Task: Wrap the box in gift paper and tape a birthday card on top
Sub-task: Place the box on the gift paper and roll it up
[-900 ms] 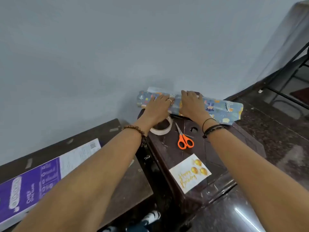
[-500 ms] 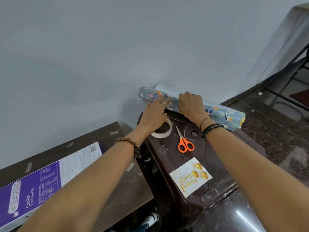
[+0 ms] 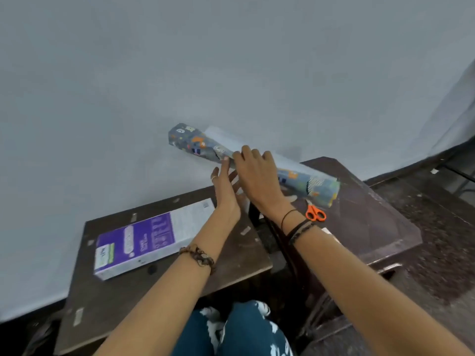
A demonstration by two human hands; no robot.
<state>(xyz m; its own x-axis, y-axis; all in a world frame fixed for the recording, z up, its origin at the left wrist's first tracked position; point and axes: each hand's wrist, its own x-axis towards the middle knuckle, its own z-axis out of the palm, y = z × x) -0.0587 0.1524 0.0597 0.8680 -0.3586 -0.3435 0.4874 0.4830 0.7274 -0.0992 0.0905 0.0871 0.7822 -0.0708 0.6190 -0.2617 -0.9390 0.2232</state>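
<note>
Change: lifted now — the roll of gift paper, flat on the dark table under both palms a moment ago, has its left end raised toward the wall, and the camera has swung left so the whole purple box comes into view.
Head view, roll: slanted, high end at upper left against the grey wall, low end down right over the dark table, a white inner edge showing along its top.
Right hand: the right hand lies over the roll's middle, fingers curled across the top, gripping it.
Left hand: the left hand is just left of and below the roll, fingers straight, tips touching its underside, holding nothing.
Box: lying flat on the lower brown table, well apart from the roll, left of both wrists.
Scissors: orange scissors on the dark table, just under the roll's low end.
</note>
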